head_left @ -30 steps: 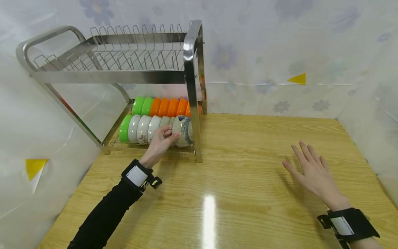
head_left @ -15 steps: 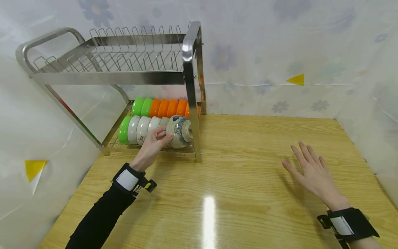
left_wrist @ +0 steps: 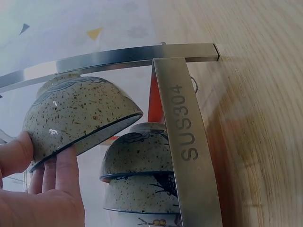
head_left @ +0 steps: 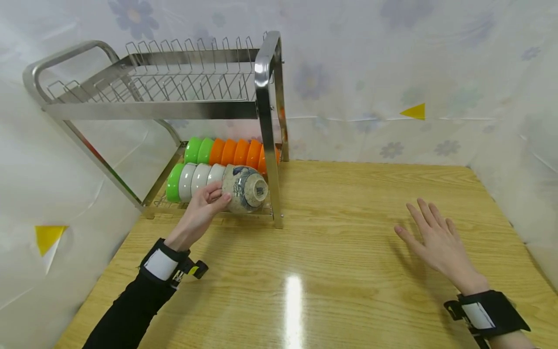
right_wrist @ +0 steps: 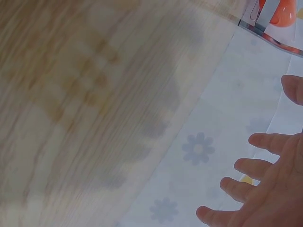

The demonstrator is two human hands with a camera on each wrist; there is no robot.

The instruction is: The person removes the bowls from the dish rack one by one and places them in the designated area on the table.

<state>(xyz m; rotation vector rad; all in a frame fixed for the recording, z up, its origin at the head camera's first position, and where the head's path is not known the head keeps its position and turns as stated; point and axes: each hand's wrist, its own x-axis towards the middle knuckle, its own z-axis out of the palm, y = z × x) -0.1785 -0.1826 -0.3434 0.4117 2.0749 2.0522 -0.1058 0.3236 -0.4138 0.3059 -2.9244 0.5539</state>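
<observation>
A speckled grey bowl with blue decoration is pinched by its rim between the thumb and fingers of my left hand. It tilts with its base facing right, at the front of the lower shelf of a steel dish rack. In the left wrist view the bowl is apart from two stacked speckled bowls behind the rack's front bar. My right hand is held over the table at the right, fingers spread, holding nothing; the right wrist view shows its fingers straight.
On the lower shelf, a green bowl and white bowls line the front row. Green and orange bowls form the back row. The rack's right post stands beside the held bowl. A wooden table spreads to the right.
My left hand has drawn the speckled bowl leftward and toward me out of the row, and its base has turned further into view. My right hand stays almost still.
</observation>
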